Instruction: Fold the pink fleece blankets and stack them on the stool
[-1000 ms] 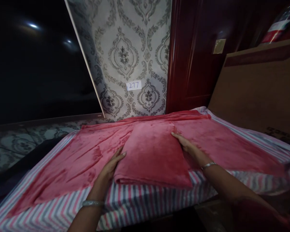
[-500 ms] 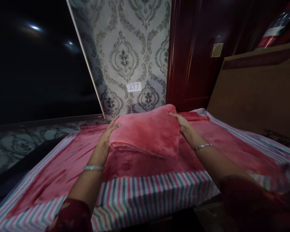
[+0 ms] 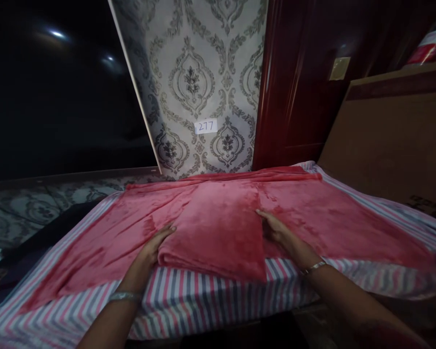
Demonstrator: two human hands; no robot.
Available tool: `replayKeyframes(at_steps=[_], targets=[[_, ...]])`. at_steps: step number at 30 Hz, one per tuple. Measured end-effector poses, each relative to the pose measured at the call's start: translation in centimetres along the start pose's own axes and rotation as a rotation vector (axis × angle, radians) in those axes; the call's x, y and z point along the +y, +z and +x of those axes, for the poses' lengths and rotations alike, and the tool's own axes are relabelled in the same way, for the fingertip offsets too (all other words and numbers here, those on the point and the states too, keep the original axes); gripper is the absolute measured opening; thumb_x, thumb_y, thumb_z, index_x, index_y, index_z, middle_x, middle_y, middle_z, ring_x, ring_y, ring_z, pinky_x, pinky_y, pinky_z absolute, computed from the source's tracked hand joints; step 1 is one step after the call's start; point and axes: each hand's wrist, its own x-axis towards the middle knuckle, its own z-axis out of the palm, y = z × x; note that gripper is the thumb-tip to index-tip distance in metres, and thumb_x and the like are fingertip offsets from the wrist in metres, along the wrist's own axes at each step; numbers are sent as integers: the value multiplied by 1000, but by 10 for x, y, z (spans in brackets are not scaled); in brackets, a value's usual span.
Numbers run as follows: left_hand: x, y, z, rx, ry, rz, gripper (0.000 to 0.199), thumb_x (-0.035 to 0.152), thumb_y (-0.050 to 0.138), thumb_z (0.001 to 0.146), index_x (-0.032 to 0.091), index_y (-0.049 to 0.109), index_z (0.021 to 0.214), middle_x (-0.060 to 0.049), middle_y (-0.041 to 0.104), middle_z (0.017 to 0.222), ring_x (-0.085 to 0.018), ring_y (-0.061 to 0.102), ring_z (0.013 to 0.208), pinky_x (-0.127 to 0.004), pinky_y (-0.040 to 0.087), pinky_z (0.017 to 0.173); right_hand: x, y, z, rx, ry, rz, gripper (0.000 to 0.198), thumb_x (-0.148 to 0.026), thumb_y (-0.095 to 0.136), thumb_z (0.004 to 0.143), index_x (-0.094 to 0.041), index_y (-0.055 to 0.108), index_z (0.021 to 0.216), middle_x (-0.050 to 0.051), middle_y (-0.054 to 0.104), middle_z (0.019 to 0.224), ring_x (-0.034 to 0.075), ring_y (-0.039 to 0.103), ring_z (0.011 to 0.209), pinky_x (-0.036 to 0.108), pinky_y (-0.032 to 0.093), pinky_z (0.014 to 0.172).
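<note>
Folded cloth (image 3: 218,228) lowered, between hands (image 3: 155,245) (image 3: 278,230), bottle (image 3: 429,47) cropped

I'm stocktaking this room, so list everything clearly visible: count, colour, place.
folded cloth: 1, pinkish red, centre
spread cloth: 1, pinkish red, beneath it
striped cloth: 1, pink, grey and white, underneath
screen: 1, black, left
patterned wall: 1, grey, back
label: 1, white, on wall
panel: 1, maroon, right of wall
square plate: 1, yellowish, on panel
box: 1, brown, right
bottle: 1, red label, upper right
bracelets: 2, silvery, on wrists
left hand: 1, bare, folded cloth's left side
right hand: 1, bare, folded cloth's right side
</note>
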Motion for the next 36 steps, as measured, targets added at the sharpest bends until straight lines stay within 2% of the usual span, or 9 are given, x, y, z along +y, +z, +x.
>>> replayKeyframes(at_steps=[6, 11, 14, 19, 22, 25, 29, 33, 36], targets=[[3, -4, -18, -132, -147, -85, 72, 45, 85, 61, 20, 64, 126, -13, 63, 135, -29, 58, 126, -39, 45, 107, 28, 11, -33, -127, 28, 41, 31, -45, 67, 80, -23, 63, 102, 6, 76, 85, 25, 73, 79, 41, 60, 78], [10, 5, -29, -89, -147, -59, 87, 36, 87, 60, 28, 53, 139, -10, 68, 127, -27, 69, 106, -35, 57, 86, 38, 24, -56, -199, 18, -3, 41, -44, 75, 71, -19, 66, 103, 9, 76, 86, 29, 73, 88, 44, 60, 84], [13, 1, -29, -51, -113, 22, 83, 38, 88, 56, 26, 58, 133, -11, 71, 120, -29, 70, 103, -36, 58, 80, 41, 22, -65, -217, 6, 6, 42, -44, 77, 69, -19, 66, 101, 8, 76, 86, 27, 73, 84, 41, 61, 80], [16, -13, -25, 103, 4, 357, 52, 43, 85, 55, 22, 73, 101, -14, 71, 117, -36, 61, 118, -44, 49, 101, 41, -9, -69, -224, 13, -228, 47, -47, 74, 74, -24, 64, 113, 5, 75, 84, 24, 71, 68, 37, 59, 59], [21, 3, -35, 195, 265, 524, 48, 42, 80, 62, 23, 73, 104, -13, 70, 119, -36, 62, 115, -50, 43, 107, 21, -25, -60, -9, -265, -619, 41, -46, 71, 72, -25, 69, 107, 3, 71, 68, 26, 66, 57, 39, 56, 54], [21, 48, -56, 12, 574, 627, 37, 39, 71, 75, 27, 73, 110, -8, 69, 122, -32, 59, 121, -46, 37, 114, -3, -12, -46, 138, -708, -965, 34, -40, 63, 79, -25, 73, 106, 9, 75, 90, 31, 70, 84, 47, 56, 80], [1, 108, -81, -414, 750, 977, 47, 35, 59, 87, 25, 61, 132, -11, 62, 136, -30, 54, 129, -53, 32, 117, -13, 42, -22, -195, -914, -1193, 45, -36, 39, 96, -24, 64, 131, 9, 62, 134, 28, 57, 124, 49, 41, 109], [-28, 122, -85, -432, 781, 1193, 58, 33, 59, 87, 22, 49, 144, -13, 50, 148, -33, 43, 138, -60, 27, 117, -9, 74, 12, -556, -843, -1553, 54, -40, 39, 99, -27, 39, 152, 5, 30, 160, 27, 22, 149, 55, 13, 121], [-40, 114, -82, -430, 807, 1223, 57, 31, 55, 90, 27, 46, 146, -11, 47, 151, -31, 42, 139, -58, 29, 117, -13, 69, 44, -618, -817, -1703, 61, -53, 39, 99, -29, 31, 155, 5, 22, 162, 28, 12, 151, 57, 5, 120]])
